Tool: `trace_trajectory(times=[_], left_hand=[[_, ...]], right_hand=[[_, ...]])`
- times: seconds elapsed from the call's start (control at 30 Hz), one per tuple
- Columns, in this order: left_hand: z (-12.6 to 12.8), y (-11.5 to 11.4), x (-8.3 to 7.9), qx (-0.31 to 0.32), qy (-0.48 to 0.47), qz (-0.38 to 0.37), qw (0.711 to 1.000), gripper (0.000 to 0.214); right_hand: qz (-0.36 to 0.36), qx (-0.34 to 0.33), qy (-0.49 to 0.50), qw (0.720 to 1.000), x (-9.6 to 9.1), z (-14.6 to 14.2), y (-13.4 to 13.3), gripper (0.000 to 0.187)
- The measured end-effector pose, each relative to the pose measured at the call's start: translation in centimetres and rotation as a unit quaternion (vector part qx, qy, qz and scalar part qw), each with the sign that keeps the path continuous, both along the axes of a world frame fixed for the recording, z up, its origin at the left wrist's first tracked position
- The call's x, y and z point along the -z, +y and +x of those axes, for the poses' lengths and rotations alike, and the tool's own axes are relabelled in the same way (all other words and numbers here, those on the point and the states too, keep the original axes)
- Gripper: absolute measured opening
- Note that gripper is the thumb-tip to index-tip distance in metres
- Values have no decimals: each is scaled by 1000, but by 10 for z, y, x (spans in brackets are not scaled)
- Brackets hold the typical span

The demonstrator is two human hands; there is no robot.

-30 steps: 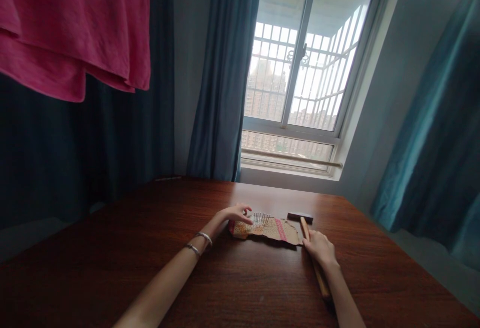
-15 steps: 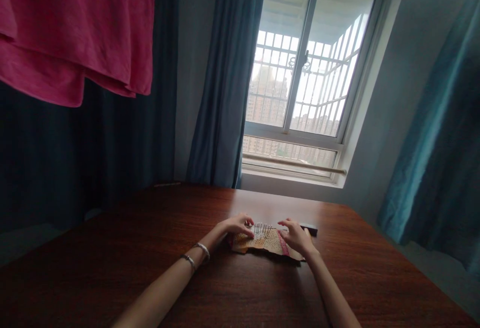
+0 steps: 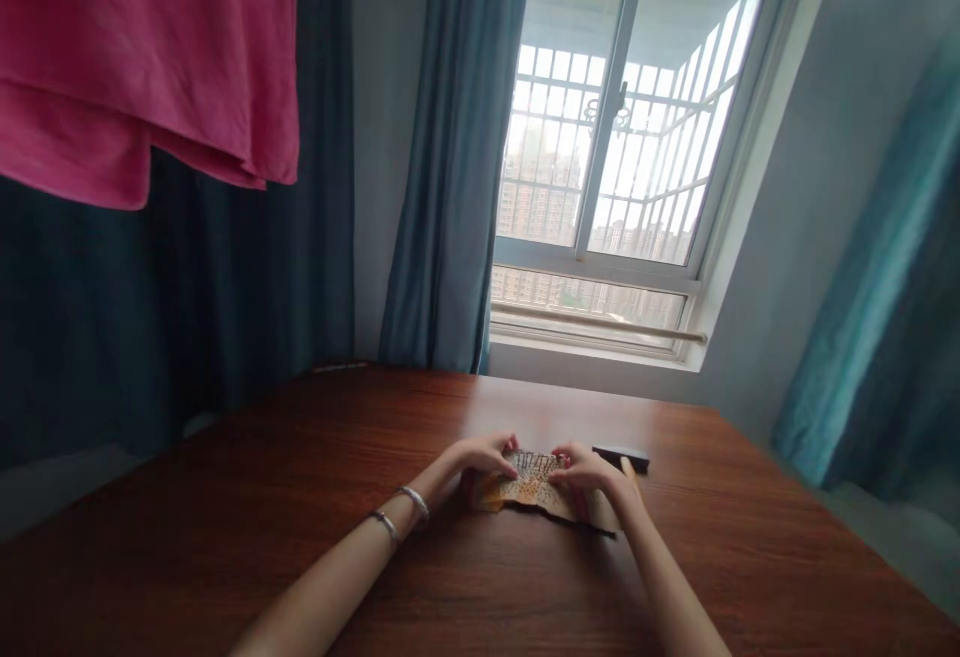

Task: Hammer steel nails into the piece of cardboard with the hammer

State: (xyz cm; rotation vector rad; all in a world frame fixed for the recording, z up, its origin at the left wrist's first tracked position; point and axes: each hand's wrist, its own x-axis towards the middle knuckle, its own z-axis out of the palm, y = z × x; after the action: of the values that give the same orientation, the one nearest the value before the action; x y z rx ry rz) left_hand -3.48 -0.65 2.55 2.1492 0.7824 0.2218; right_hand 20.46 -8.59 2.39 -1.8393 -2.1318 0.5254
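A small patterned piece of card or fabric (image 3: pixel 529 489) with orange dots and a pink band lies on the brown wooden table (image 3: pixel 315 497). A row of thin metal pins (image 3: pixel 534 459) stands up from it. My left hand (image 3: pixel 480 455) rests at its left end with curled fingers touching the pins' left side. My right hand (image 3: pixel 589 472) lies over its right end, fingers curled at the pins' right side. Two bangles ring my left wrist.
A dark flat block (image 3: pixel 621 456) lies just right of my right hand, with a wooden stick (image 3: pixel 628 473) partly hidden behind it. A pink cloth (image 3: pixel 142 57) hangs at upper left. Blue curtains (image 3: pixel 450 157) frame the window (image 3: pixel 622 127) beyond the table's far edge.
My right hand left the wooden stick and moved left onto the patterned piece, by the pins. My left hand stayed at the left end. The view shifted slightly.
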Motion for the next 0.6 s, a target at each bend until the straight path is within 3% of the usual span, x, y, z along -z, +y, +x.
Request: trace_trajectory(times=[0.37,0.6], left_hand=[[3,13,16,12,-34,16,999,51],[0,8,11,13,-55,0,998,52]], right_hand=[[1,-10,9,1000,-3,0,7,46],[-18,-17,44,999,-4,0,5,39]])
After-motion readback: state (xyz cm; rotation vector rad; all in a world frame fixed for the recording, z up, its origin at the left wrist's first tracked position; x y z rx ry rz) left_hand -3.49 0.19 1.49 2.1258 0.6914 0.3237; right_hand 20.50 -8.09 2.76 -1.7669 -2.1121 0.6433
